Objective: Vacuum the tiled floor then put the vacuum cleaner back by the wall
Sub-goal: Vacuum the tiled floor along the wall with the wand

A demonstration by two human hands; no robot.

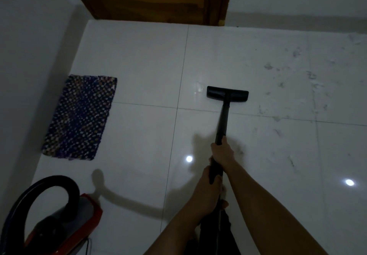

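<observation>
Red vacuum body (65,221) near woven mat (79,117).

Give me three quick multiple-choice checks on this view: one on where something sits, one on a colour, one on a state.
1. Where does the woven mat lie?
A. By the left wall
B. Under the floor head
C. Against the door

2. What colour is the vacuum body?
A. Green
B. Red with grey
C. White

3. How is the wand held?
A. Left hand only
B. Lying loose on the tiles
C. Both hands gripping it

Answers: 1 A, the mat sits beside the left wall, apart from the floor head. 2 B, its casing shows red and grey. 3 C, the right hand grips above the left hand.
</observation>
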